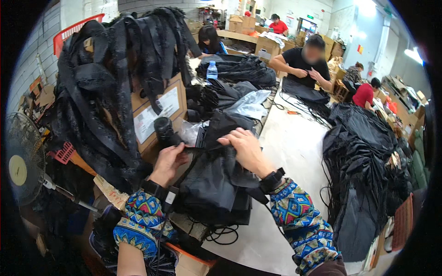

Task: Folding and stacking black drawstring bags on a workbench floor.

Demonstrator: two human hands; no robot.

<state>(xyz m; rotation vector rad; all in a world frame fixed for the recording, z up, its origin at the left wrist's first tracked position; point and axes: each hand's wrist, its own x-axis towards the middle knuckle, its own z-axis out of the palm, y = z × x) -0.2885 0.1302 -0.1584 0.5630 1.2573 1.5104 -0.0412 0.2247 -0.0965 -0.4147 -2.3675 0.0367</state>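
A black fabric piece [207, 177], perhaps a bag, lies on a stack of similar dark pieces before me. My left hand [169, 163] is closed, thumb and forefinger pinching its upper left edge near a narrow black strip. My right hand [248, 151] is bent over the upper right of the fabric, its fingertips closed on a raised fold; the thumb is mostly hidden. Just beyond my left hand stands a dark roll [163, 129], with crumpled clear plastic [189, 132] beside it. Both my wrists carry black bands with cables.
Black strips [113, 78] hang over a cardboard box [179, 99] at left, above a fan [23, 161]. Black fabric heaps [359, 138] lie right on the white table [290, 152]. A water bottle [212, 71] stands farther back. A co-worker [306, 64] handles black fabric opposite.
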